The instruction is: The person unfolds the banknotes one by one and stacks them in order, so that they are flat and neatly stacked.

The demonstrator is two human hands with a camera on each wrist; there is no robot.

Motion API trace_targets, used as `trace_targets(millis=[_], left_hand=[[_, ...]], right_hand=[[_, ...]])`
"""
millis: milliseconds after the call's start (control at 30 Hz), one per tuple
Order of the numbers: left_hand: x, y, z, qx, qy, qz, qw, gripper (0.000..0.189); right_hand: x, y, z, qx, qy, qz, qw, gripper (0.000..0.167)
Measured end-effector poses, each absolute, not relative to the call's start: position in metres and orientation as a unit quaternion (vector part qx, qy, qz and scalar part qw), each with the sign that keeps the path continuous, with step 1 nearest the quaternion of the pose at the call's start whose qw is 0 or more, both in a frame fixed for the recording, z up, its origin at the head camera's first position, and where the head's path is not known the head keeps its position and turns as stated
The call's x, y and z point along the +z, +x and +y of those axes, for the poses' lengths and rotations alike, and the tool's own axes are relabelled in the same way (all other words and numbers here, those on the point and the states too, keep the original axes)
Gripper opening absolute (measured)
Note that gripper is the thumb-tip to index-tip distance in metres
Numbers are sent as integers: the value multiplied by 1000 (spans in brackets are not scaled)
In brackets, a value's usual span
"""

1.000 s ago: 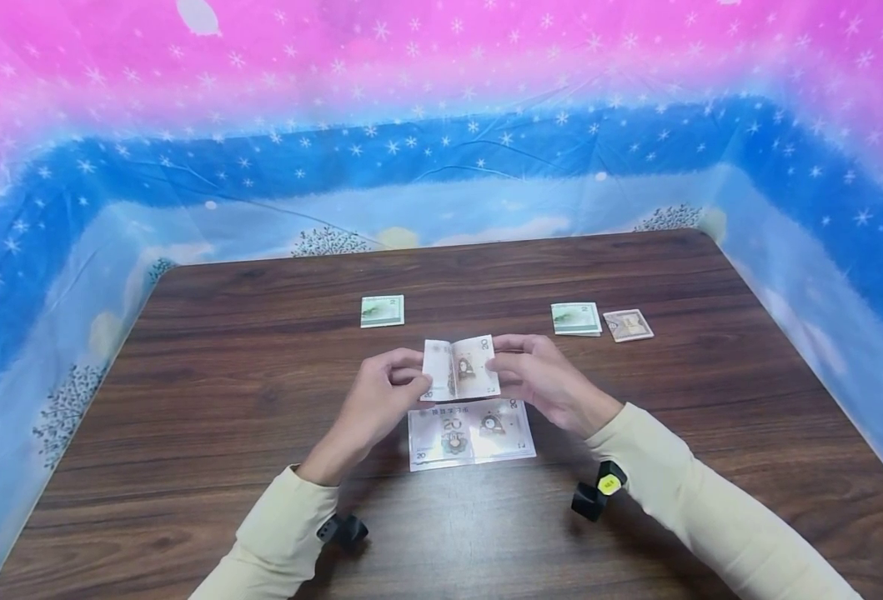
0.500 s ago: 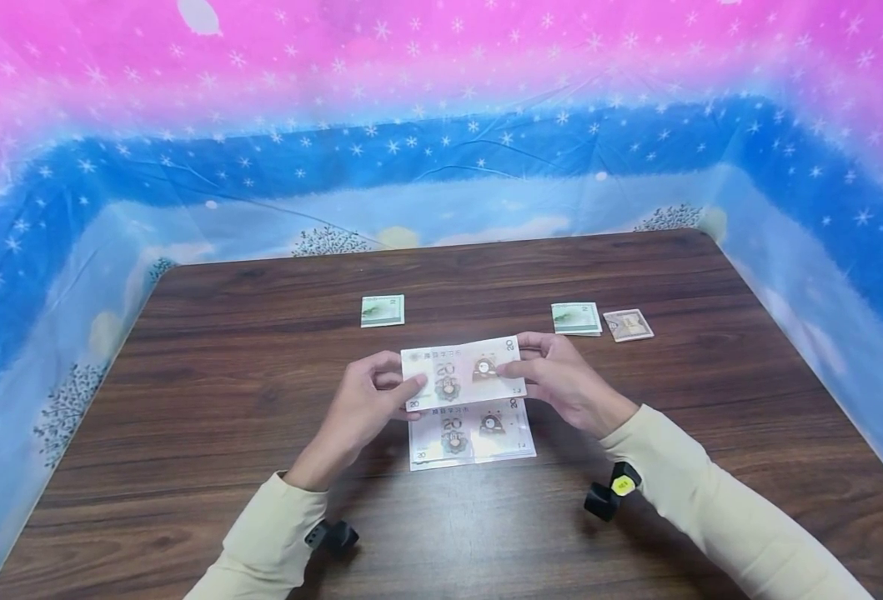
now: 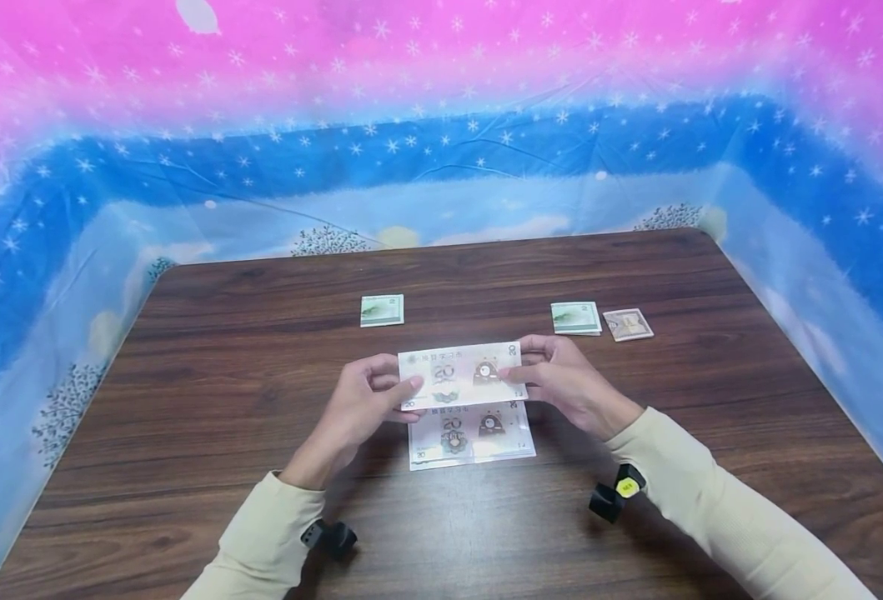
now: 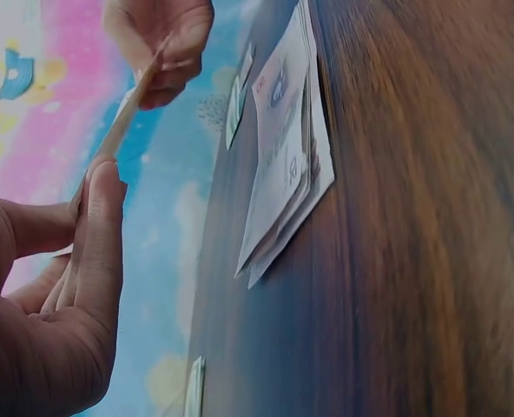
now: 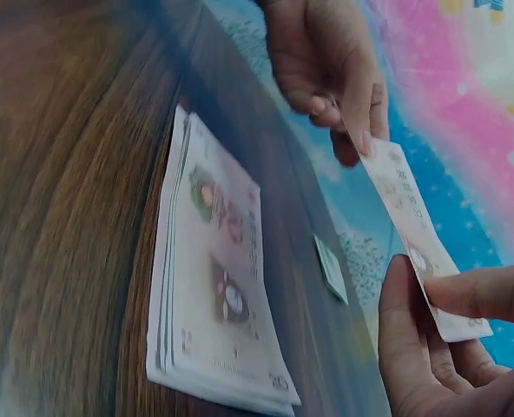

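A pale banknote [image 3: 462, 377] marked 20 is stretched flat between both hands above the table. My left hand [image 3: 362, 400] pinches its left end, thumb on the printed face and fingers behind. At the other end my right hand [image 3: 572, 385] pinches it the same way. Just below, a small stack of similar 20 banknotes [image 3: 471, 437] lies on the table, its upper part covered by the held note. In the right wrist view the stack [image 5: 227, 287] shows several loose layers. The left wrist view shows the held banknote [image 4: 122, 122] nearly edge-on.
A folded green banknote [image 3: 383, 311] lies beyond the left hand on the wooden table [image 3: 223, 375]. Farther right sit another folded green banknote [image 3: 576, 318] and a folded brownish one [image 3: 628, 325]. A patterned cloth [image 3: 411, 150] hangs behind the table.
The held banknote was folded partway a second ago and is now spread out flat. My hands have moved apart. The stack and the folded notes have stayed in place.
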State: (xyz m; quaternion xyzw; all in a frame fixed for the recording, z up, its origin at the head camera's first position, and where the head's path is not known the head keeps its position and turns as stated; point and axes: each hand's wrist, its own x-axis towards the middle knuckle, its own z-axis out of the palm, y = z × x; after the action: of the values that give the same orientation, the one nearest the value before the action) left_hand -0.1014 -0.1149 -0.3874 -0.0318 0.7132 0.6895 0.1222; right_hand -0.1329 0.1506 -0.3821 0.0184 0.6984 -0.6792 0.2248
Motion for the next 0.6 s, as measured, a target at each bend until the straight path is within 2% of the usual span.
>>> trace_targets(millis=[100, 233, 400, 600], left_hand=[[-387, -101, -116, 671, -19, 731, 124, 24], [-387, -99, -116, 620, -1, 772, 141, 25], [-388, -96, -117, 544, 24, 823, 161, 35], [-389, -94, -115, 464, 59, 867, 173, 41]], right_hand=[[-383, -133, 153, -648, 22, 730, 216, 29], [-386, -132, 158, -592, 23, 780, 202, 31], [-391, -129, 160, -562, -8, 805, 189, 33], [-397, -125, 159, -519, -74, 835, 168, 25]])
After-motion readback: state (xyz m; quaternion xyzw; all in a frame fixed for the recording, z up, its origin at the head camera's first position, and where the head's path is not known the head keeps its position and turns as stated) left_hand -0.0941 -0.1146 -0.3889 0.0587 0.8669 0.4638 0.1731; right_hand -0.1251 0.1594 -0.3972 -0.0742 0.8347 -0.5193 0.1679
